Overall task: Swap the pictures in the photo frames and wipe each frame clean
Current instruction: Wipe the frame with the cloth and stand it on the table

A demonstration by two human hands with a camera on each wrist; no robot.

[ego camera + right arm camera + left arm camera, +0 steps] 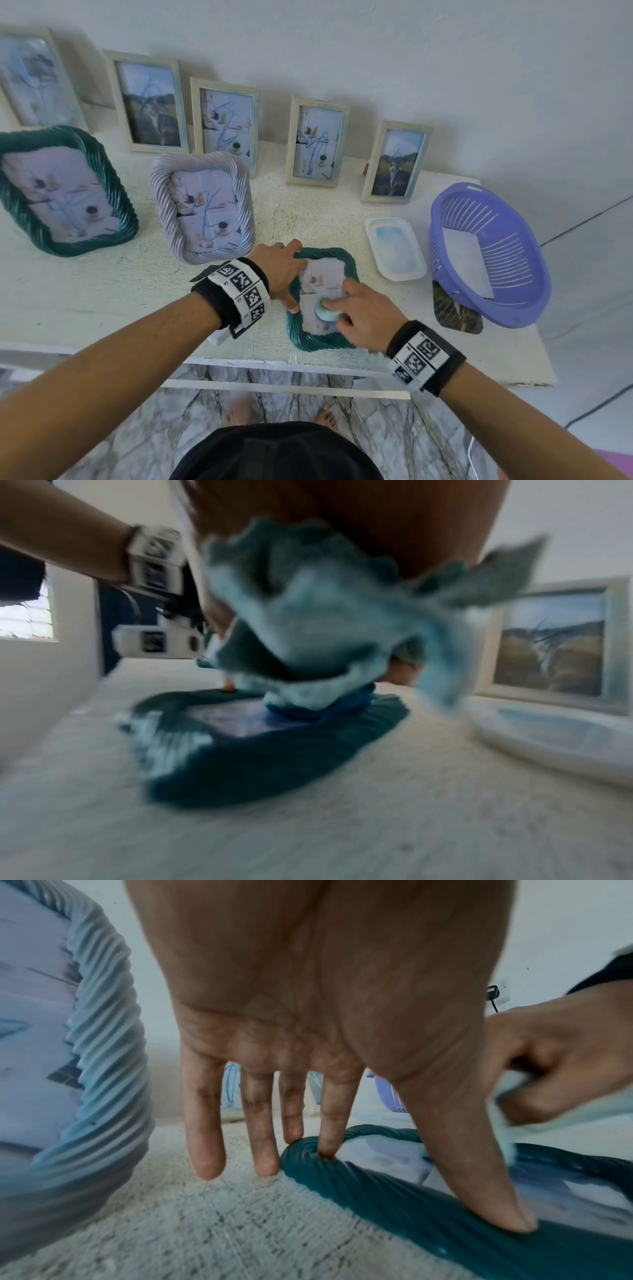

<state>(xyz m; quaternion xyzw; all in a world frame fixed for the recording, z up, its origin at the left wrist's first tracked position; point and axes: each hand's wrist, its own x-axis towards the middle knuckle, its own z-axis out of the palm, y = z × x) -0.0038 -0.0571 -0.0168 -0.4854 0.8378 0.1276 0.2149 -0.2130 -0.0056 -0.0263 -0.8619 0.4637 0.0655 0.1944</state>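
Table [102, 308]: I work at its near edge. Teal frame [295, 337]: lies flat under both my hands, picture up. Left hand [279, 270]: fingers straight and spread, thumb and two fingertips pressing the frame's left rim. Right hand [359, 317]: fingers curled round a pale blue cloth [325, 310], bunched on the glass beneath my fingertips. Risk, as I judge it: hard rubbing could slide the frame off the near edge, since my left fingers only press, not grip.

White wall [411, 51], marbled floor [394, 431]
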